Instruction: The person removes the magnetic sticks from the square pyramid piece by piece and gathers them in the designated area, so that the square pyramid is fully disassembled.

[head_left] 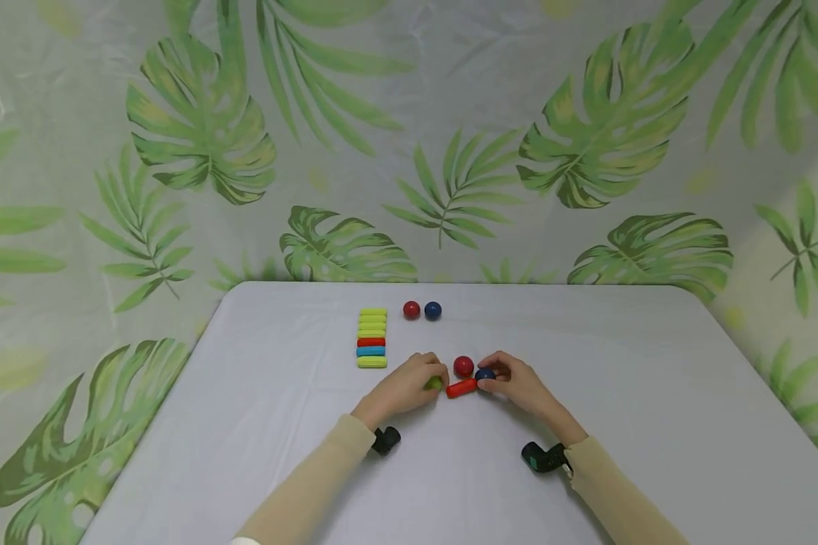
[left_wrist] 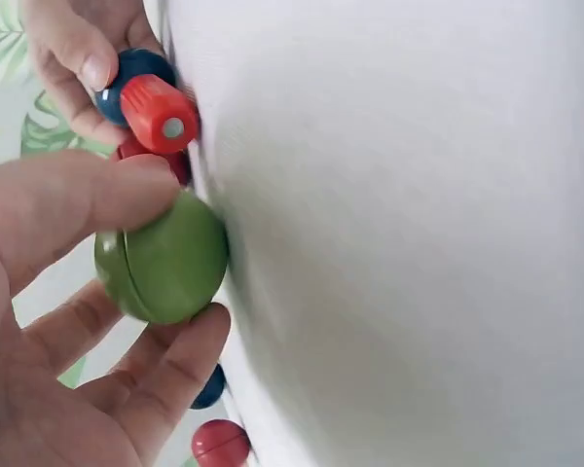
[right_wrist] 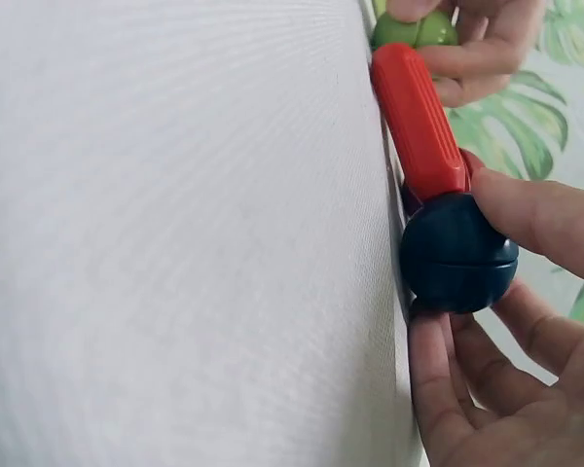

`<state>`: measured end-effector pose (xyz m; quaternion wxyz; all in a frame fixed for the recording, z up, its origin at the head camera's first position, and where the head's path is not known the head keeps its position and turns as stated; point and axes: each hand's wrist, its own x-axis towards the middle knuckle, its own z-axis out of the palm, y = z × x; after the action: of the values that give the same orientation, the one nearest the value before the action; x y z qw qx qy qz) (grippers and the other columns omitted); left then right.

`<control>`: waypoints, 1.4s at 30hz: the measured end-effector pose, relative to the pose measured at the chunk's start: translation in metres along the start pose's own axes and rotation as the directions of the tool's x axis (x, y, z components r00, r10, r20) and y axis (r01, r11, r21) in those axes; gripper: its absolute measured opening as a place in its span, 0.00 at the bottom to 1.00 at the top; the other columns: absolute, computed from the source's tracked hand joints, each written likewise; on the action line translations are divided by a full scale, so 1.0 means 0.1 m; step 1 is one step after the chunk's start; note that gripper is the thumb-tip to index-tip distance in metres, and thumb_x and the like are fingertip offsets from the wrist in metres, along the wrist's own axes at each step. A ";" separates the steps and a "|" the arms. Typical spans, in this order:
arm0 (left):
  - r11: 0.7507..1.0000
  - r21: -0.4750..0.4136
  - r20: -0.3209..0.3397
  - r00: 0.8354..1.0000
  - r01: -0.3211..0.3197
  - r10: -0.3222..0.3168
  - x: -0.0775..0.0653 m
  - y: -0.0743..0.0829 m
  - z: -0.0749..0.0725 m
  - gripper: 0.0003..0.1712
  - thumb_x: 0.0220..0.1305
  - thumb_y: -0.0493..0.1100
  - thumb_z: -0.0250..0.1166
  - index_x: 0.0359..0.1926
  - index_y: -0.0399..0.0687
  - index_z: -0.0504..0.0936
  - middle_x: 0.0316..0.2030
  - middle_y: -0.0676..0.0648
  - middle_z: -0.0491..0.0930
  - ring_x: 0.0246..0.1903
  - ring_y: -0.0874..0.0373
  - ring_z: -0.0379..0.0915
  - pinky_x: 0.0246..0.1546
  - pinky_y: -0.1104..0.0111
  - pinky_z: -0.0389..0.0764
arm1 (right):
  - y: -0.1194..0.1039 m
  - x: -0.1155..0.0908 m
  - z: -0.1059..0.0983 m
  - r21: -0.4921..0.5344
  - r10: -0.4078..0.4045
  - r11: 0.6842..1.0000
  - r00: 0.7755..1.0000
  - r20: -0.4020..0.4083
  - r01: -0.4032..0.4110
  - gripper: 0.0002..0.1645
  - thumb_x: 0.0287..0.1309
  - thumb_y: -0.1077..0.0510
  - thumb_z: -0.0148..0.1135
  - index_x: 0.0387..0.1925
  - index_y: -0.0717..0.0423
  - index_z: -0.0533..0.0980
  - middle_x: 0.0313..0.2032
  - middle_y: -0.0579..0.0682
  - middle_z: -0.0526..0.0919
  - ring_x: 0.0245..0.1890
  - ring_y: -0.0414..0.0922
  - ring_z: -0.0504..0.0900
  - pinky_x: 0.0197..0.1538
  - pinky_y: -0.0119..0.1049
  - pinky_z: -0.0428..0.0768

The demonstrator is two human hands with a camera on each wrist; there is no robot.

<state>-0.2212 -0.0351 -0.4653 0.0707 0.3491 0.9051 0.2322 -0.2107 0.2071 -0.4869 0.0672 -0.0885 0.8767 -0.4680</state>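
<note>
My left hand (head_left: 412, 382) pinches a green ball (left_wrist: 170, 261) between thumb and fingers, just above or on the white table; a seam runs round the ball. My right hand (head_left: 518, 386) holds a dark blue ball (right_wrist: 459, 255) between thumb and fingers. One end of a red rod (head_left: 461, 388) meets this blue ball. The rod's other end, with a small grey disc in it, points toward the green ball, with a gap between them in the left wrist view. Right behind the rod is a red ball (head_left: 463, 366), partly hidden in both wrist views.
Farther back on the white table (head_left: 279, 333) sit another red ball (head_left: 412, 309) and a blue ball (head_left: 432, 310), side by side. To their left, several yellow-green rods (head_left: 372, 362), a red rod (head_left: 371, 342) and a blue rod (head_left: 371, 351) lie in a column.
</note>
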 end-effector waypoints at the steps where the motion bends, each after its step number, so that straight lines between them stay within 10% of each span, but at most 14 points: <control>1: 1.000 -0.015 -0.002 1.000 -0.005 0.005 0.00 -0.02 -0.01 0.09 0.62 0.36 0.64 0.44 0.51 0.81 0.44 0.52 0.75 0.44 0.57 0.68 0.48 0.69 0.72 | 0.00 0.00 0.00 -0.002 -0.004 1.000 1.000 0.000 0.004 0.18 0.57 0.57 0.67 0.47 0.61 0.75 0.39 0.53 0.78 0.37 0.47 0.74 0.40 0.37 0.74; 6: 0.976 -0.208 -0.097 0.991 0.071 -0.093 -0.02 -0.14 -0.09 0.14 0.62 0.35 0.65 0.49 0.43 0.80 0.45 0.48 0.76 0.44 0.56 0.70 0.49 0.67 0.74 | 0.01 -0.01 -0.02 -0.018 -0.016 1.000 1.000 0.008 0.016 0.18 0.57 0.56 0.67 0.47 0.60 0.75 0.39 0.53 0.78 0.38 0.47 0.73 0.42 0.37 0.74; 11: 0.921 -0.357 -0.262 0.929 0.157 -0.260 0.12 -0.28 -0.22 0.16 0.59 0.33 0.68 0.48 0.38 0.78 0.44 0.44 0.75 0.42 0.53 0.72 0.48 0.64 0.76 | 0.00 -0.01 -0.06 -0.020 -0.023 1.000 1.000 0.004 0.023 0.19 0.58 0.56 0.66 0.47 0.61 0.75 0.39 0.53 0.78 0.39 0.47 0.74 0.43 0.39 0.74; 16: 0.903 -0.367 -0.327 0.878 0.224 -0.350 0.34 -0.38 -0.23 0.15 0.60 0.33 0.66 0.49 0.38 0.78 0.46 0.43 0.77 0.41 0.53 0.71 0.45 0.64 0.76 | 0.00 -0.01 -0.05 0.003 -0.028 1.000 1.000 0.012 0.028 0.20 0.58 0.55 0.67 0.48 0.61 0.75 0.41 0.53 0.78 0.40 0.48 0.74 0.45 0.39 0.75; 21: 0.907 -0.313 -0.319 0.869 0.281 -0.379 0.47 -0.44 -0.17 0.14 0.61 0.34 0.66 0.48 0.38 0.78 0.46 0.43 0.78 0.40 0.53 0.70 0.47 0.65 0.75 | 0.01 -0.01 -0.03 0.014 -0.025 1.000 1.000 0.010 0.025 0.20 0.58 0.54 0.67 0.48 0.61 0.75 0.42 0.53 0.78 0.41 0.47 0.75 0.45 0.39 0.75; 27: 0.932 -0.243 -0.335 0.878 0.270 -0.342 0.41 -0.35 -0.15 0.14 0.61 0.37 0.67 0.47 0.41 0.77 0.46 0.43 0.73 0.45 0.50 0.68 0.50 0.62 0.74 | 0.00 -0.03 -0.02 0.020 -0.019 1.000 1.000 0.013 0.019 0.21 0.58 0.54 0.67 0.48 0.61 0.75 0.42 0.53 0.78 0.41 0.48 0.75 0.45 0.39 0.75; 33: 0.947 -0.282 -0.083 0.980 0.153 -0.183 0.24 0.02 -0.01 0.11 0.60 0.39 0.68 0.40 0.44 0.74 0.33 0.51 0.74 0.33 0.58 0.69 0.34 0.71 0.74 | 0.02 -0.02 -0.04 0.006 -0.007 1.000 1.000 0.006 0.007 0.21 0.57 0.53 0.67 0.48 0.61 0.75 0.42 0.54 0.79 0.41 0.48 0.75 0.45 0.40 0.76; 42: 0.978 -0.137 -0.092 0.982 0.154 -0.167 0.21 0.28 0.19 0.11 0.56 0.37 0.71 0.29 0.46 0.74 0.21 0.54 0.71 0.23 0.62 0.66 0.25 0.75 0.69 | -0.01 -0.04 -0.02 0.012 -0.020 1.000 1.000 0.007 0.020 0.20 0.56 0.54 0.69 0.46 0.61 0.76 0.39 0.53 0.80 0.38 0.46 0.76 0.42 0.38 0.76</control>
<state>-0.2146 0.0042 -0.4679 0.0650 0.2570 0.9158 0.3017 -0.2073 0.2089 -0.4847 0.0662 -0.0988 0.8728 -0.4734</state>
